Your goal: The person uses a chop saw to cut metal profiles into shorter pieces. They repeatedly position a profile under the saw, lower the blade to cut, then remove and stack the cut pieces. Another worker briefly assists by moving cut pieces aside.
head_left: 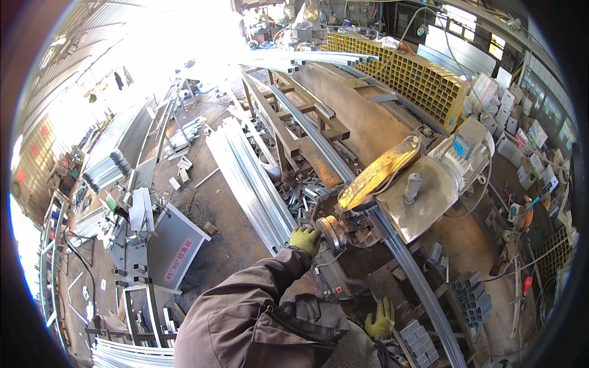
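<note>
My left hand (305, 241), in a yellow-green glove, reaches forward to the round handwheel (332, 233) of a cut-off saw's clamp. Its fingers are curled at the wheel's near side. My right hand (381, 318), gloved alike, is low near my body with its fingers apart and nothing in it. It is beside the saw's bench, left of stacked short cut tube pieces (419, 345). Long steel square tubes (412, 270) run through the saw under its yellow blade guard (379, 173). The saw's motor (469, 153) stands to the right of the guard. The blade is hidden.
Long shiny tubes (248, 184) lie left of the saw, beside scrap offcuts (307, 195). More cut pieces (472, 300) are stacked at right. A grey machine cabinet (178, 245) stands at left. Behind is a yellow-edged tube bundle (399, 73). A cable (485, 178) hangs by the motor.
</note>
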The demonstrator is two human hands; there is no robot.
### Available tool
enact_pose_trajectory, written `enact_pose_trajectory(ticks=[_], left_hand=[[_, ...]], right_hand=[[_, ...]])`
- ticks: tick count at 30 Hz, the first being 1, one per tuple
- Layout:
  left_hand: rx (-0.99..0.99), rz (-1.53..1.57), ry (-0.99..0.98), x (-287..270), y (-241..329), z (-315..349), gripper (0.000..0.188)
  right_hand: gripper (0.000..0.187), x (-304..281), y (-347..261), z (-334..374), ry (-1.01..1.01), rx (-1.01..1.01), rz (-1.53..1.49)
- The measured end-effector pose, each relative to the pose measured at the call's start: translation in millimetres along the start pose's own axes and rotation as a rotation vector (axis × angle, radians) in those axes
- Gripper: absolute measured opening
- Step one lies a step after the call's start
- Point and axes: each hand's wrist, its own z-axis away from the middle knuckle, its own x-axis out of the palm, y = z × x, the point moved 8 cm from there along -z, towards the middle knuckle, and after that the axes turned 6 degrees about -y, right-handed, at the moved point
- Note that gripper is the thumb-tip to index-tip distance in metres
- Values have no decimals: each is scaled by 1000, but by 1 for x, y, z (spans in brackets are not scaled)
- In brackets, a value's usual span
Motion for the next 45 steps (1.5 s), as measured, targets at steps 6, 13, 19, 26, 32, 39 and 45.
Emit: enact_pose_trajectory(ticks=[6, 13, 19, 26, 32, 39, 45], left_hand=[[18, 14, 62, -1, 1, 1, 27], [19, 43, 51, 3, 1, 1, 24], [15, 7, 47, 2, -1, 0, 27], [-5, 1, 13, 3, 1, 0, 27], [-5, 18, 23, -1, 3, 0, 27], [21, 11, 61, -1, 3, 0, 26], [21, 9, 65, -4, 4, 1, 24]], right_hand=[[72, -1, 0, 2, -19, 30, -29], [73, -5, 0, 3, -12, 15, -21], [72, -9, -7, 1, -6, 28, -46], [72, -3, -1, 1, -50, 64, -45], [72, -2, 3, 2, -28, 45, -41], [73, -4, 3, 3, -15, 14, -29], [75, -2, 3, 2, -30, 33, -38]])
